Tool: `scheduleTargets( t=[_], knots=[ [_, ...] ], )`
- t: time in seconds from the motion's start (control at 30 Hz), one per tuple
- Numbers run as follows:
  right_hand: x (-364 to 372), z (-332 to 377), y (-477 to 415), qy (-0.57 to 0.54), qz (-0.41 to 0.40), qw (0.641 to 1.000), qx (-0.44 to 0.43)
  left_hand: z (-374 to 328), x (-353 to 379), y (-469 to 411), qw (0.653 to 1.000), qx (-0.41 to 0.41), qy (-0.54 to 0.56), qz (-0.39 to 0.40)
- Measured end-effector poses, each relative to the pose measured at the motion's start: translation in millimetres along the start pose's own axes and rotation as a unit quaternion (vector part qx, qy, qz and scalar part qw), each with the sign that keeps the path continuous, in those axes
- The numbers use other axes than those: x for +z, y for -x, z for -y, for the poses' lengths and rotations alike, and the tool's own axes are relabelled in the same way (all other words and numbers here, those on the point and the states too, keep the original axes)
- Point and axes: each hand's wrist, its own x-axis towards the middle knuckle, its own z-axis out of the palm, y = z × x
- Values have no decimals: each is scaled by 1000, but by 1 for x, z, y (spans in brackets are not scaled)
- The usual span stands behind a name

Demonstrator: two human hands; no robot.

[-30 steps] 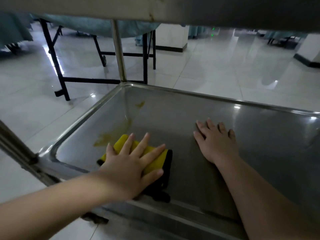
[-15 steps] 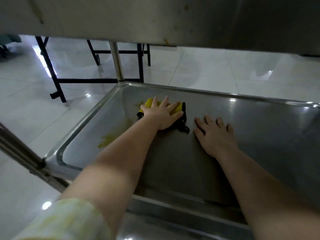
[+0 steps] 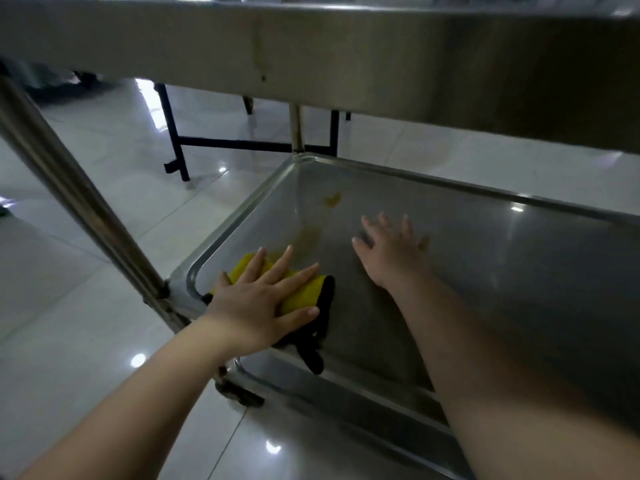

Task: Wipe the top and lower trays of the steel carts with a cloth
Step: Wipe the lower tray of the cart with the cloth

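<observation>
1. One yellow cloth (image 3: 301,294) with a black edge lies folded in the near left corner of the lower tray (image 3: 519,199), on its steel bottom.
2. Left hand (image 3: 263,299) presses flat on the cloth, fingers straight and spread, not curled round it.
3. Right hand (image 3: 391,251), slightly blurred, rests palm down on bare steel to the right of the cloth and farther in, fingers spread, holding nothing.
4. Two yellowish smears mark the tray: a larger smear (image 3: 310,235) just past the left fingertips and a smaller smear (image 3: 333,199) nearer the far left corner.
5. Overhead runs the top tray (image 3: 346,46); a steel post (image 3: 76,188) slants at the left.
6. Glossy floor tiles (image 3: 86,341) surround the cart, with a black metal frame (image 3: 176,147) standing beyond.
</observation>
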Motion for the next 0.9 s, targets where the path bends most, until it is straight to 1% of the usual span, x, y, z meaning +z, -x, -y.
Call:
scheduleTargets(
  t=[0.13, 0.23, 0.3, 0.4, 0.47, 0.53, 0.6, 0.7, 0.8, 0.87, 0.9],
  knots=[
    [20, -2, -2, 58, -2, 998, 10, 13, -12, -50, 1000, -12, -15, 0],
    [21, -1, 1, 69, -14, 998, 9, 14, -25, -109, 998, -26, -32, -39],
    [22, -1, 1, 78, -22, 997, 7, 11, -35, -149, 997, -19, -36, -65],
    [23, -2, 0, 81, -27, 996, 8, 0, -52, -195, 997, -17, -27, -68],
    [23, -3, -2, 74, -28, 997, 11, -7, -57, -210, 997, -22, -30, -62],
    [22, -4, -3, 68, -28, 997, 11, -7, -53, -204, 997, -12, -39, -64],
    [21, -4, -3, 64, -23, 998, 7, 5, -45, -174, 998, 8, -33, -55],
    [20, -4, -3, 59, -15, 998, 7, 31, -27, -95, 999, 10, -32, -15],
    [21, -4, 0, 60, -18, 998, 3, 41, -9, -17, 999, -1, -33, 24],
    [23, -3, 2, 64, -22, 998, 1, 44, -4, -6, 999, -5, -29, 29],
    [23, -3, 3, 67, -23, 997, 1, 44, -6, -16, 999, -2, -30, 15]
  ],
)
